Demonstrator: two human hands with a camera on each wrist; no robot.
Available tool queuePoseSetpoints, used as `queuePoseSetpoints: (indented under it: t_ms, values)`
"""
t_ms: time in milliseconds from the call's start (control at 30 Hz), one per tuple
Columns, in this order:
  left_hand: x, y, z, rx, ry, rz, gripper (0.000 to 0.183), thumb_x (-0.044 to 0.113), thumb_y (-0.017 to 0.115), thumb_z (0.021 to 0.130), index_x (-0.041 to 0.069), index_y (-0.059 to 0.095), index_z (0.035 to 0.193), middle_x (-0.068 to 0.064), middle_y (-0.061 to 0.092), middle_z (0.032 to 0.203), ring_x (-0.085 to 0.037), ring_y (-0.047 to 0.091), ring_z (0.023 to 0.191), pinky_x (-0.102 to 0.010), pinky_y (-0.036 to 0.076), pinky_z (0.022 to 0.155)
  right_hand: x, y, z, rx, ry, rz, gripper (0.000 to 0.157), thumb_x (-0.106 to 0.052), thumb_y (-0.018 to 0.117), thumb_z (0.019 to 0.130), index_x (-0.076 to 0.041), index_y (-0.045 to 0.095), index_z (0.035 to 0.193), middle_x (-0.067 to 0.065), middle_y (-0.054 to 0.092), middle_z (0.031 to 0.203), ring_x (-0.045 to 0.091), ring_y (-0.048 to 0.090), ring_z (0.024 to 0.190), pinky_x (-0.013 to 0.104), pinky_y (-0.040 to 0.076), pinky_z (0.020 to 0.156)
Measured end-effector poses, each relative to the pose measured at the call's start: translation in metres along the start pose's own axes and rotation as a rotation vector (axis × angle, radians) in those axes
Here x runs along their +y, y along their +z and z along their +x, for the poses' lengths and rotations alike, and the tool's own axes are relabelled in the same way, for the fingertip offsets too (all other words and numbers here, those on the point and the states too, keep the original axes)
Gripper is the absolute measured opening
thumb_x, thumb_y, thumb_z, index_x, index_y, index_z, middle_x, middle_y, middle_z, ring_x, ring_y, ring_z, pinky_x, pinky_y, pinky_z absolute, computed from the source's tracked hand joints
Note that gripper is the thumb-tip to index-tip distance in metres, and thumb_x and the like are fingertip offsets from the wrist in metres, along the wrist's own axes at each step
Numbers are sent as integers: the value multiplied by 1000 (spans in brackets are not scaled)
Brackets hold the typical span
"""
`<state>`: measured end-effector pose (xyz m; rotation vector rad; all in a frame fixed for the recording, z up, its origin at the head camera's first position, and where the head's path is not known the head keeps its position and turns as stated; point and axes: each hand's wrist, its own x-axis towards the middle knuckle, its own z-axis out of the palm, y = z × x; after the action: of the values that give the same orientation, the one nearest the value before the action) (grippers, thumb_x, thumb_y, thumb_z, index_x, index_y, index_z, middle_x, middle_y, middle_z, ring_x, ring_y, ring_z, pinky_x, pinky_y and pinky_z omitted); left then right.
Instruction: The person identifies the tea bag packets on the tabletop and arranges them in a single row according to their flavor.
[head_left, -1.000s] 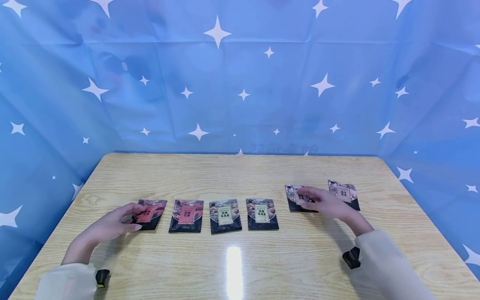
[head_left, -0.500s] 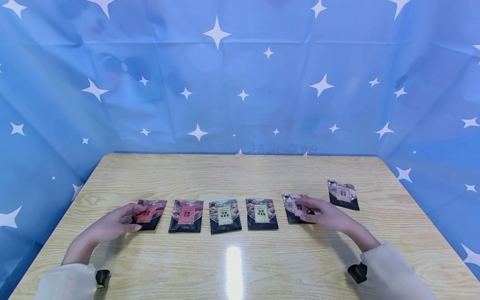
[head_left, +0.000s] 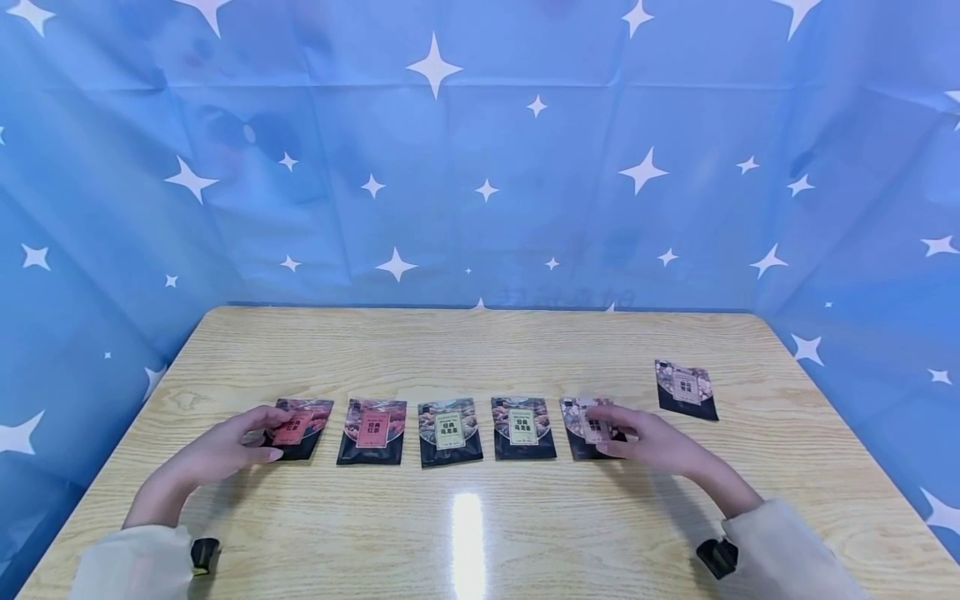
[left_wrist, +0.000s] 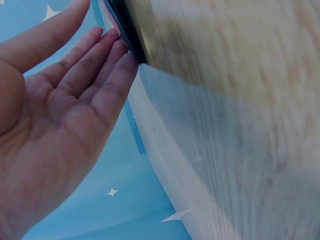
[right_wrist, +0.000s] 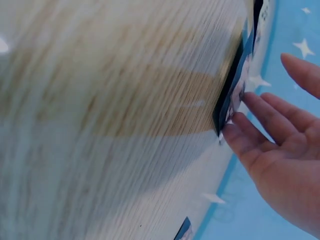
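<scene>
In the head view a row of flat black tea sachets lies on the table. My left hand rests its fingertips on the leftmost, a red-label sachet; in the left wrist view its fingers are extended, touching that sachet's edge. At the row's right end, the right hand touches a pink-label floral sachet and covers its right part. The right wrist view shows fingertips against this sachet, thumb held away. Between the hands lie another red-label sachet and two green-label sachets.
Another pink-label sachet lies tilted, farther back at the right, apart from the row. The wood-grain table has rounded back corners and a bright light reflection near the front. A blue star-patterned cloth hangs behind and at both sides.
My right hand has drawn the pink-label sachet toward the front and slightly left, level with the row. The left hand stays where it was.
</scene>
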<state>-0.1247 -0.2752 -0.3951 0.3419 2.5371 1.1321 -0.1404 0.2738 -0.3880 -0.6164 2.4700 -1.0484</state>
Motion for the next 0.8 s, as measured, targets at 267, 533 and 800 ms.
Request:
queuePoseSetpoints:
  t_ms: [267, 533, 800]
  values:
    - [0, -1, 0, 1, -1, -1, 50, 10, 64, 85, -10, 43, 125, -34, 40, 127, -51, 36, 117, -57, 39, 86, -2, 1, -1, -7, -4, 1, 49, -19, 54, 93, 2, 39, 135, 28, 28, 141, 45, 26, 127, 56, 35, 93]
    - [-1, 0, 1, 1, -8, 7, 51, 11, 64, 85, -10, 43, 126, -33, 41, 127, -51, 36, 117, -58, 38, 87, -3, 0, -3, 3, 2, 19, 48, -18, 53, 94, 1, 40, 135, 28, 25, 142, 46, 23, 128, 58, 32, 95]
    - [-1, 0, 0, -12, 4, -25, 51, 7, 64, 84, -12, 41, 126, -34, 39, 127, -53, 34, 117, -58, 38, 88, 2, -12, -10, 74, 9, 40, 44, -17, 49, 96, 1, 40, 135, 25, 35, 138, 46, 30, 125, 59, 32, 95]
